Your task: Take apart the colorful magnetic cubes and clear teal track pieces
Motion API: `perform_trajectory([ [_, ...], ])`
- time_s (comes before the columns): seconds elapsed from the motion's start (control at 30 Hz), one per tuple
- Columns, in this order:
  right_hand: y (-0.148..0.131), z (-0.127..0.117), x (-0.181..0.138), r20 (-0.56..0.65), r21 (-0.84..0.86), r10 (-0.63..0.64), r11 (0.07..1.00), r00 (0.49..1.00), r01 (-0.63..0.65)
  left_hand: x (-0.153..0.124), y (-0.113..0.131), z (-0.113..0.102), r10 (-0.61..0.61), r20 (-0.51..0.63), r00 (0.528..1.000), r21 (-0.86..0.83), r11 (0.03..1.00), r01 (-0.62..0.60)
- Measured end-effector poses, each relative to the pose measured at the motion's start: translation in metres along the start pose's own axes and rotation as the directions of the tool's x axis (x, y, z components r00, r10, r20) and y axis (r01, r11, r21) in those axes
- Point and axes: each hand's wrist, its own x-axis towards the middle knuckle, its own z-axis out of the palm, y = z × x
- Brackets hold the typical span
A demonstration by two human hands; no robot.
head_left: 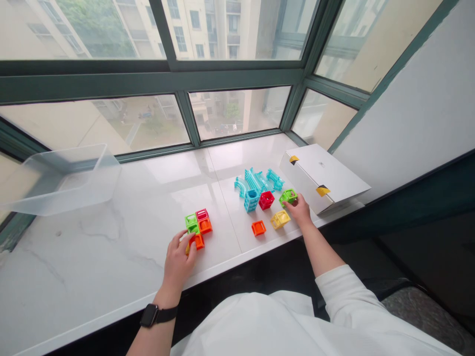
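Note:
My left hand grips the near end of a group of hollow plastic building blocks. A yellow block there is mostly hidden by its fingers. In that group are green blocks, a red block and orange blocks, set side by side. My right hand is closed on a green building block at the right. Close to it are a yellow block, a red block and a single orange block. A stack of blue blocks stands just left of the red one.
Several clear blue track pieces lie behind the blocks. A white box with yellow-and-black tabs stands at the right by the wall. A transparent plastic bin sits at the far left. The white countertop ends at windows behind.

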Motion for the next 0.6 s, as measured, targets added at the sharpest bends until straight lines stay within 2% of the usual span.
perform_trajectory([
  [0.3,-0.0062,-0.0018,-0.0044,-0.021,-0.042,-0.011,0.999,1.0,0.01,-0.0017,-0.0006,0.0004,-0.005,0.002,1.0,0.007,1.0,0.005],
  [0.6,-0.0015,0.0011,0.0,0.04,0.096,0.023,0.995,0.999,-0.026,-0.0004,0.0009,-0.0006,-0.02,0.016,1.0,-0.042,0.999,0.02],
])
